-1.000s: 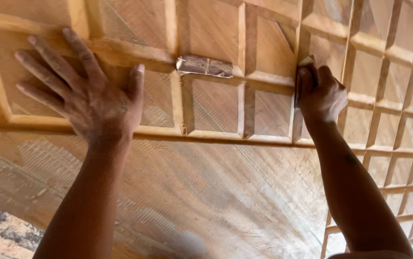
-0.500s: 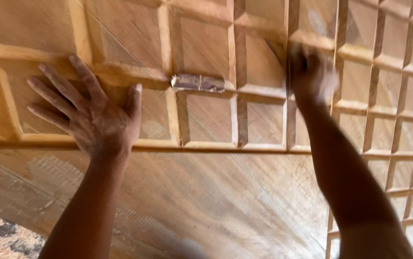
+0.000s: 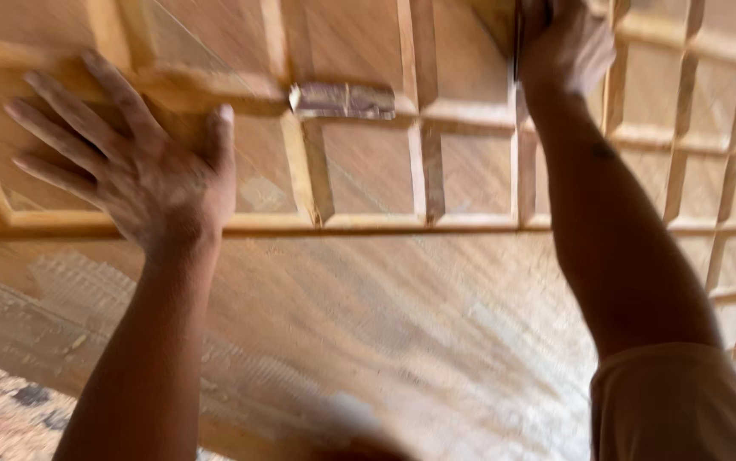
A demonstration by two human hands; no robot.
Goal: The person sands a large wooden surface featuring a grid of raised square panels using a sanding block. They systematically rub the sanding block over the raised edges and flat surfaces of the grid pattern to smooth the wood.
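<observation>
Head view: left hand (image 3: 133,166) splayed flat on gridded wooden panel (image 3: 368,171); right hand (image 3: 564,43) clenched, contents unclear.

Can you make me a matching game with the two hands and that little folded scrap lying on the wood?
Things:
1. left hand
2. right hand
3. folded scrap
4. wooden panel

States:
A. lies loose on a raised strip between the hands
B. carved into rows of sunken squares
C. pressed flat with its fingers spread
D. curled shut at the top edge of the picture

Pairs: 1-C, 2-D, 3-A, 4-B
</observation>
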